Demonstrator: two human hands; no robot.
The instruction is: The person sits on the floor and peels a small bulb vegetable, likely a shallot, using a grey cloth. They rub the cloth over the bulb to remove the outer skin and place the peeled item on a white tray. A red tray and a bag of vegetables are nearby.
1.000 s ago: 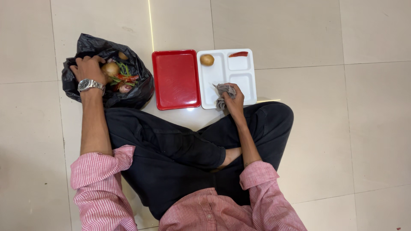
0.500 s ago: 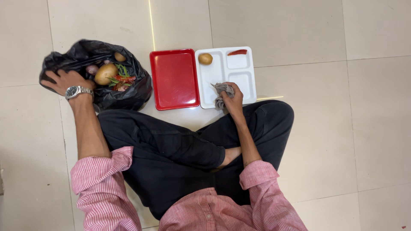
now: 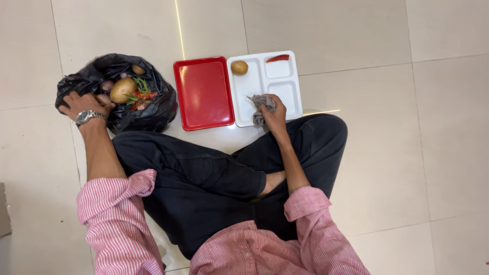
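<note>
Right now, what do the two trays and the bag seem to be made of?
The red tray looks like glossy hard plastic: light glares off its flat face. The white compartment tray also looks like plastic or melamine, smooth, with moulded dividers. The black bag, gripped by the left hand, is thin plastic film, crinkled and shiny.

Red tray (image 3: 204,93) lies between black bag (image 3: 153,109) and white tray (image 3: 249,97).

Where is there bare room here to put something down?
The red tray lies bare between the black bag and the white tray. The white tray's right compartments are mostly free. The bag is crowded with vegetables, the left hand at its edge.
</note>
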